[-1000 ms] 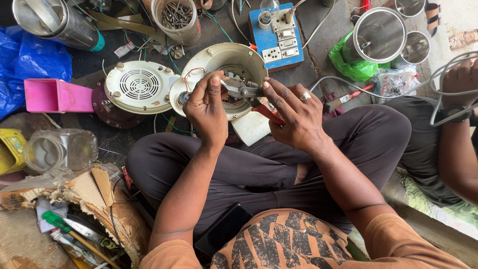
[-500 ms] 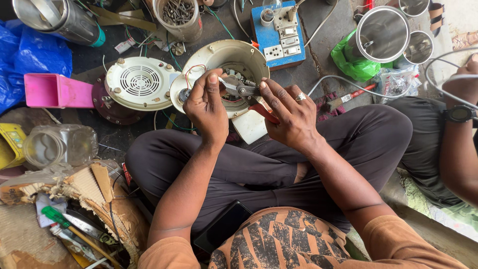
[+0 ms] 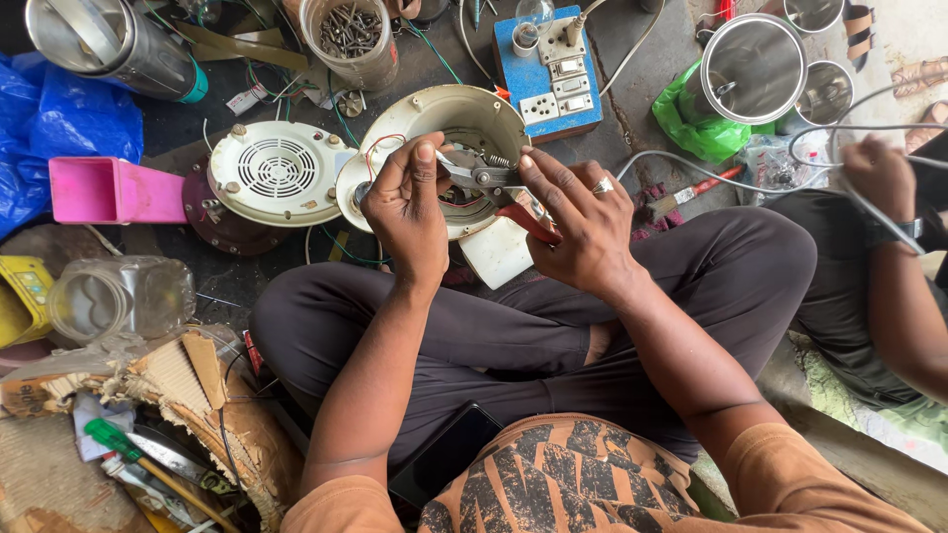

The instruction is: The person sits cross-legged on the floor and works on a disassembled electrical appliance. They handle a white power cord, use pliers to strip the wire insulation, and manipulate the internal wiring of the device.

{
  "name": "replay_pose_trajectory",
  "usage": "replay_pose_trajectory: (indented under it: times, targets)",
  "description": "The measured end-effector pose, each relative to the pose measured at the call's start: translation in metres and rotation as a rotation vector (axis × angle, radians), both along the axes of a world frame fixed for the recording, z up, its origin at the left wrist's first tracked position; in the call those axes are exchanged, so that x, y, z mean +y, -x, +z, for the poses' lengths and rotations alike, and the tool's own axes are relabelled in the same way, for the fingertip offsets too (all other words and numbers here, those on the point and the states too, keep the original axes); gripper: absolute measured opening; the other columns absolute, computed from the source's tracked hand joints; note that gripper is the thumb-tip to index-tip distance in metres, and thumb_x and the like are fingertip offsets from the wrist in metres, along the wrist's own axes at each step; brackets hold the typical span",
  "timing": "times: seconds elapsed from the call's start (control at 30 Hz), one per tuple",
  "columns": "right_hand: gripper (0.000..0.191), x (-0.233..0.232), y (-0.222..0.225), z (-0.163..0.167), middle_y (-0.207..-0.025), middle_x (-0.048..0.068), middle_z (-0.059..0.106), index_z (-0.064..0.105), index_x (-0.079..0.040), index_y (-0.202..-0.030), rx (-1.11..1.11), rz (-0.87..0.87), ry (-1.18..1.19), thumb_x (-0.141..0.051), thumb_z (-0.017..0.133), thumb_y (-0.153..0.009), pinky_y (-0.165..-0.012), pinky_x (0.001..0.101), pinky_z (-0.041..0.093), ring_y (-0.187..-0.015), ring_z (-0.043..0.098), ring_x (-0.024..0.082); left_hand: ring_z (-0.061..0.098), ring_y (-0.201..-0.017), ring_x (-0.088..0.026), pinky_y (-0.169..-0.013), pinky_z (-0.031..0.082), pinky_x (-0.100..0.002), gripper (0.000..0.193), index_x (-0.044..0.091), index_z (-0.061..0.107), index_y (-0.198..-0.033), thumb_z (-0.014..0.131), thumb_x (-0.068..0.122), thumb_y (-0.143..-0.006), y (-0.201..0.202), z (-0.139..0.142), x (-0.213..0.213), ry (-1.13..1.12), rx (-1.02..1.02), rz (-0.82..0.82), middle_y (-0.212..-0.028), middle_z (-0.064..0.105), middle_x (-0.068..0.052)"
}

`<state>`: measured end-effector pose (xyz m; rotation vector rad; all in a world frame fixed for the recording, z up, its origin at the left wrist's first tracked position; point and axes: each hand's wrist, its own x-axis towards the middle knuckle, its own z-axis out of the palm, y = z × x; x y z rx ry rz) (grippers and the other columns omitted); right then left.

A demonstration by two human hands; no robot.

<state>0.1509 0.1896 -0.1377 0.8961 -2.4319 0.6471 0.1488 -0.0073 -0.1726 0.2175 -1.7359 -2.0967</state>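
I sit cross-legged with a round cream appliance base (image 3: 464,114) turned up on my knees, its wiring and metal parts showing. My left hand (image 3: 407,212) steadies its near rim, fingertips pinching a small part by a thin red wire. My right hand (image 3: 581,222), a ring on one finger, grips red-handled pliers (image 3: 494,183). The plier jaws reach into the open middle of the base. A white block (image 3: 499,255) lies under the base against my leg.
A cream vented cover (image 3: 276,173), a pink box (image 3: 109,190), a clear jar (image 3: 118,296) and torn cardboard lie at left. A blue socket board (image 3: 553,74), a cup of screws (image 3: 348,35) and steel pots (image 3: 755,64) stand ahead. Another person's hand (image 3: 879,178) holds wires at right.
My hands and the pliers have stayed on the base with only slight shifts. The other person's hand at right has moved a little with the wires.
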Motion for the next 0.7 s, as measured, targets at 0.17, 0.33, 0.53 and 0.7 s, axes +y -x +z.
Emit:
replay_pose_trajectory:
  times: [0.17, 0.33, 0.53, 0.7]
  targets:
    - [0.078, 0.003, -0.003, -0.003, -0.142, 0.008, 0.065, 0.058, -0.006, -0.143, -0.018, -0.017, 0.005, -0.004, 0.078, -0.068, -0.085, 0.0379, 0.054, -0.097, 0.063, 0.026, 0.073, -0.096, -0.011, -0.078, 0.063, -0.025, 0.032, -0.001, 0.072, -0.119, 0.061, 0.028, -0.109, -0.003, 0.001, 0.005, 0.029, -0.018, -0.002, -0.106, 0.076, -0.007]
    - [0.070, 0.002, -0.008, -0.011, -0.140, 0.008, 0.065, 0.058, -0.006, -0.143, 0.045, -0.012, 0.032, -0.008, 0.087, -0.080, -0.084, 0.0366, 0.053, -0.096, 0.064, 0.025, 0.073, -0.095, -0.010, -0.077, 0.064, -0.025, 0.032, -0.001, 0.072, -0.116, 0.060, 0.028, -0.109, -0.008, -0.001, 0.011, 0.013, -0.024, 0.017, -0.104, 0.075, -0.006]
    - [0.063, 0.002, -0.011, -0.020, -0.133, 0.007, 0.068, 0.060, -0.005, -0.140, 0.060, -0.019, 0.022, -0.011, 0.089, -0.084, -0.078, 0.0332, 0.053, -0.090, 0.063, 0.023, 0.068, -0.089, -0.007, -0.075, 0.061, -0.024, 0.032, -0.001, 0.072, -0.115, 0.059, 0.028, -0.109, -0.010, -0.006, 0.013, 0.027, -0.029, 0.034, -0.102, 0.074, -0.005]
    - [0.062, 0.002, -0.013, -0.028, -0.131, 0.007, 0.068, 0.060, -0.005, -0.140, 0.063, -0.023, 0.011, -0.009, 0.089, -0.085, -0.075, 0.0320, 0.053, -0.087, 0.062, 0.022, 0.064, -0.087, -0.006, -0.076, 0.062, -0.025, 0.031, -0.001, 0.072, -0.115, 0.058, 0.027, -0.111, -0.010, -0.011, 0.012, 0.022, -0.026, 0.038, -0.101, 0.073, -0.004]
